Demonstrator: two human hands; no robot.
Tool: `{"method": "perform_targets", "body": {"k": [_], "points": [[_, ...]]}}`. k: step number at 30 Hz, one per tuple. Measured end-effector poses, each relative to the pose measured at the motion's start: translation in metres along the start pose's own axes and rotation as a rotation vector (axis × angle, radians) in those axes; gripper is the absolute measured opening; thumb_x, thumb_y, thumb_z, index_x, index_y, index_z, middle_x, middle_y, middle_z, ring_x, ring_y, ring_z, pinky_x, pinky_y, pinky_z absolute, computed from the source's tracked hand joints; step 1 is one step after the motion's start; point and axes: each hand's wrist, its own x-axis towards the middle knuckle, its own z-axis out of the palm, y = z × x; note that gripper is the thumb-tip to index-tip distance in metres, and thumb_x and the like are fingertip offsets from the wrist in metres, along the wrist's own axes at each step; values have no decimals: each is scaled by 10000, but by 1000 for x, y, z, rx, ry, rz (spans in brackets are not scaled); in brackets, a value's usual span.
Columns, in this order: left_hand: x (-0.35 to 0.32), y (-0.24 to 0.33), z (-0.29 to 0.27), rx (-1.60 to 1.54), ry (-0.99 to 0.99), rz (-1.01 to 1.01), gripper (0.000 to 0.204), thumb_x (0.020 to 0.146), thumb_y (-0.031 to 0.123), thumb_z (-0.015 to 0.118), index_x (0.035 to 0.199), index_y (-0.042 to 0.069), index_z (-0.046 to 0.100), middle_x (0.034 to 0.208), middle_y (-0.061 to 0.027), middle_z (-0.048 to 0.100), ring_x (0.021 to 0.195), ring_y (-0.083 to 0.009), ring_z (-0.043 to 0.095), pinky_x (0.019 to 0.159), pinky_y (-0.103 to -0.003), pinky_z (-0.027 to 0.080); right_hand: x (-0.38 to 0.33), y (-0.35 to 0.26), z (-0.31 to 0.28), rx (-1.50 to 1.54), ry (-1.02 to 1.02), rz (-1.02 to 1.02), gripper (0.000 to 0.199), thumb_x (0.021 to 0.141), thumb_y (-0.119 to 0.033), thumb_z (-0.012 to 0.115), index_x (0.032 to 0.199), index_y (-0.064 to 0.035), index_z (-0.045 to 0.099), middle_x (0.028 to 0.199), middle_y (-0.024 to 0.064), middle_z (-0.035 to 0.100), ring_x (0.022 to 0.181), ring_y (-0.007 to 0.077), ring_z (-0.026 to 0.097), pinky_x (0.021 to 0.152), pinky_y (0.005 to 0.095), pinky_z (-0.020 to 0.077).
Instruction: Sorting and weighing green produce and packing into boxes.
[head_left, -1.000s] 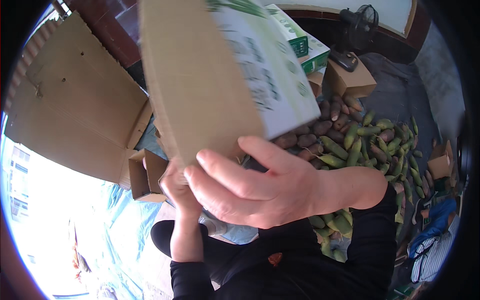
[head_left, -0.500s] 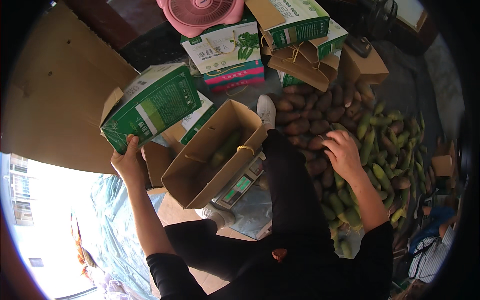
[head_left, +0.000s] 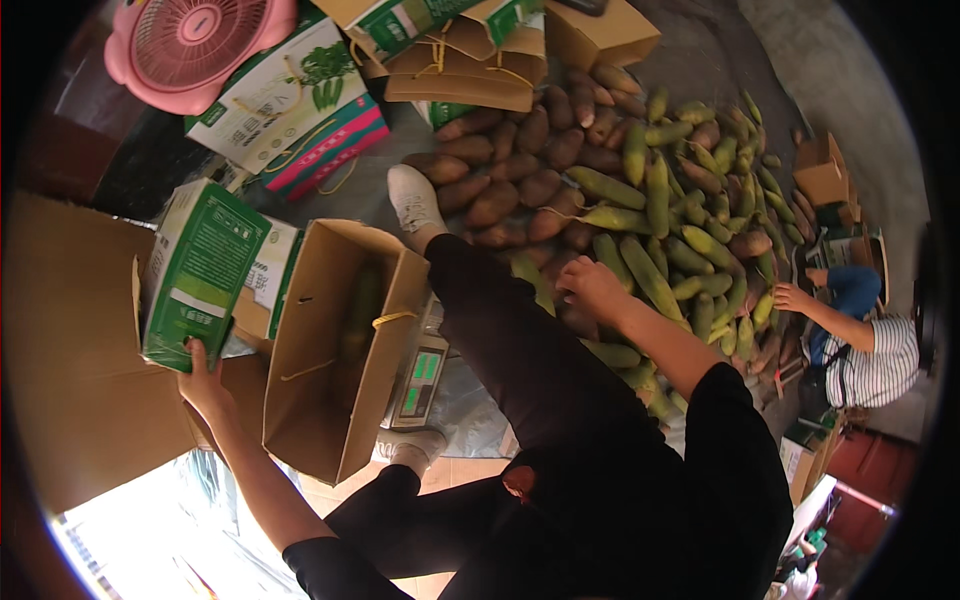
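Observation:
At the left, my left hand (head_left: pixel 205 378) is closed on the lower edge of a green and white carton (head_left: pixel 205 275), thumb against its green face. Beside it, an open brown cardboard box (head_left: pixel 345 425) with yellow cord handles stands tilted on a digital scale (head_left: pixel 421 380). A green radish (head_left: pixel 366 302) lies in the shadow inside this box. My right hand (head_left: pixel 592 288) is over the near side of a radish pile, fingers bent and slightly apart. Dark reddish radishes (head_left: pixel 515 190) and green radishes (head_left: pixel 660 270) surround it. No radish shows in its grasp; its fingertips are partly hidden.
A pink fan (head_left: pixel 200 45) and a white carton with a vegetable picture (head_left: pixel 285 90) are at the far left. Open gift boxes (head_left: pixel 465 75) stand behind the pile. On the right, another person in a striped top (head_left: pixel 880 360) reaches toward the radishes.
My view has turned to the right, so the scene shifts left and the other person shows more. My right hand has come lower over the pile. My left hand still grips the carton, now more upright.

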Motion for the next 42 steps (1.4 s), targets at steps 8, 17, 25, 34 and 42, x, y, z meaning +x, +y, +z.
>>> {"method": "perform_targets", "body": {"k": [8, 17, 25, 34, 42], "points": [[-66, 3, -5, 344, -80, -180, 497, 895, 278, 588, 1340, 91, 469, 1359, -74, 477, 1272, -198, 396, 999, -462, 303, -42, 43, 17, 1, -65, 268, 205, 704, -145, 695, 907, -147, 668, 959, 38, 595, 1004, 242, 547, 803, 387, 477], [-190, 35, -22, 227, -228, -34, 360, 922, 119, 552, 1262, 12, 503, 1263, -84, 527, 1094, -173, 538, 899, -301, 445, -97, 120, 22, 97, 280, 724, 241, 723, -186, 692, 953, -128, 651, 980, 107, 618, 973, 316, 580, 802, 434, 489], [-260, 8, 10, 803, -341, 323, 486, 751, 51, 667, 1225, 62, 561, 1254, -132, 520, 1282, -324, 377, 1072, -443, 262, -141, 175, 41, 71, 37, 895, 555, 665, -339, 774, 1131, -118, 570, 1107, 135, 582, 1059, 326, 551, 867, 446, 466], [-261, -7, 26, 968, -303, 277, 501, 708, 55, 707, 1184, 114, 561, 1106, -95, 585, 1096, -282, 532, 1036, -471, 296, -124, 143, 41, 50, -74, 1032, 742, 597, -304, 807, 1245, -104, 506, 1179, 139, 584, 1115, 338, 532, 911, 447, 462], [-267, -23, 30, 946, -202, 439, 361, 751, 27, 609, 1100, 117, 589, 1009, -77, 598, 1000, -257, 565, 1010, -463, 314, -156, 203, 86, 608, 146, 913, 580, 616, -89, 778, 1136, 30, 549, 1016, 120, 637, 891, 222, 615, 792, 341, 492]]}}
